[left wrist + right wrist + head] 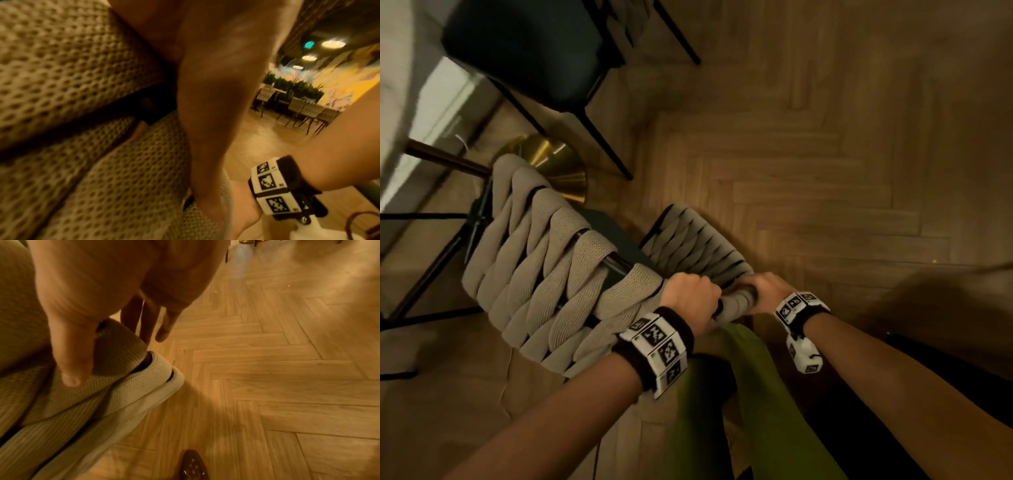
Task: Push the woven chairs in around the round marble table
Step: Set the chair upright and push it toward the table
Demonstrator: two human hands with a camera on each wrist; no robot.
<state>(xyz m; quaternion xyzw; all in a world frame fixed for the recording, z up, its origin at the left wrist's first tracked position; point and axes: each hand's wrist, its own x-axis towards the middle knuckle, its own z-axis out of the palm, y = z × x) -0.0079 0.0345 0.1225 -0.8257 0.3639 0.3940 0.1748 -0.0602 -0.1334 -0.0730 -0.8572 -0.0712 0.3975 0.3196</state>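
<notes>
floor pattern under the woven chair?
Herringbone wood parquet floor, warm brown; clearest in the right wrist view, beside the woven chair.

1. The left hand [216, 100] fills the middle of the frame, pressed against the beige knitted straps of the woven chair [68, 84]; its fingers are hidden.
2. A dark gap runs between two straps.
3. Lower right, the right wrist wears a black band with white marker blocks [273, 190].
4. Behind it, blurred: more chairs [304, 110], green plants [298, 87], a colourful wall mural [345, 71] and round ceiling lights [333, 43].
</notes>
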